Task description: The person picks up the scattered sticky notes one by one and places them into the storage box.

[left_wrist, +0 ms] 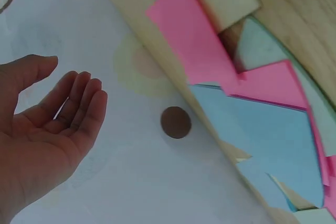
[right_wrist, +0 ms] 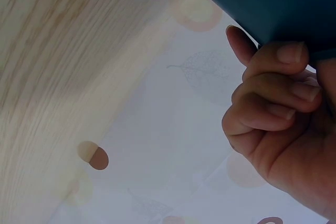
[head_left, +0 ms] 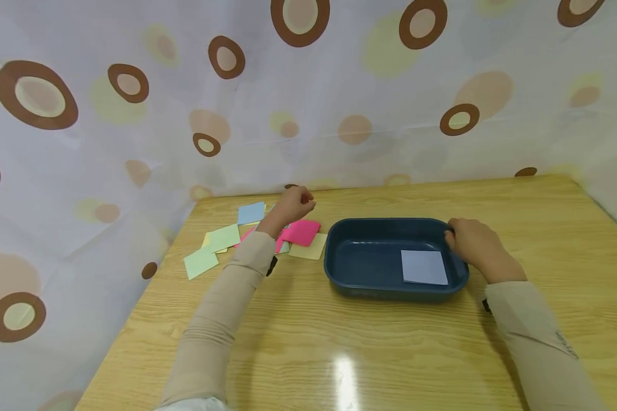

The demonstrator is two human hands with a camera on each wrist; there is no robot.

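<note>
My left hand (head_left: 291, 206) hovers above a scatter of paper notes, its fingers loosely bent and nothing between them. In the left wrist view the same hand (left_wrist: 58, 129) shows a bare palm. Under and around it lie a pink note (head_left: 301, 233), a blue note (head_left: 251, 213) and pale green notes (head_left: 223, 238). A dark blue plastic tray (head_left: 367, 268) sits right of them. By its right rim, my right hand (head_left: 475, 244) grips the tray, fingers curled at the edge (right_wrist: 278, 93). One pale bluish note (head_left: 424, 267) lies inside the tray, toward the right.
The wooden table (head_left: 298, 342) carries everything. Behind and to the left hangs a white curtain (head_left: 339, 103) with brown rings, meeting the table's back edge. A cream note (head_left: 311, 249) lies close to the tray's left end.
</note>
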